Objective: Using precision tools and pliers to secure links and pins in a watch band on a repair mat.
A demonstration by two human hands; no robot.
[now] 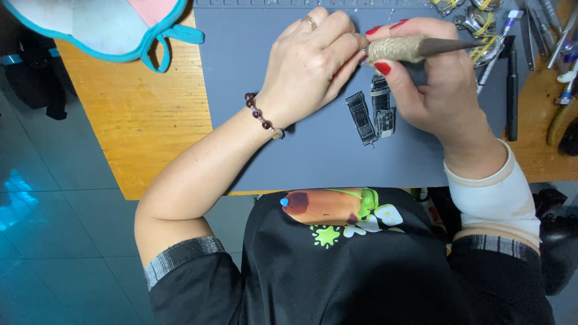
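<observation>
Mid-repair, seemingly: right hand (436,90) clamped on cord-wrapped, dark-bladed tool (415,48) at upper right; left hand (310,63) curled, fingertips pinching at its tip. Dark metal-link watch strap (374,114) below, centre-right on grey mat (253,66). Next move calls for steady, fine pressure.

Bright, even light falls from above onto the grey mat (289,150) and the wooden tabletop (138,114), both evenly lit without hot spots. Soft, short shadows sit beneath the left hand (310,63) and right hand (430,84). The tiled floor (54,198) at near left is dimmer, with a blue sheen reflected on it. Focus is sharp in the middle; edges bend slightly from the wide lens.
</observation>
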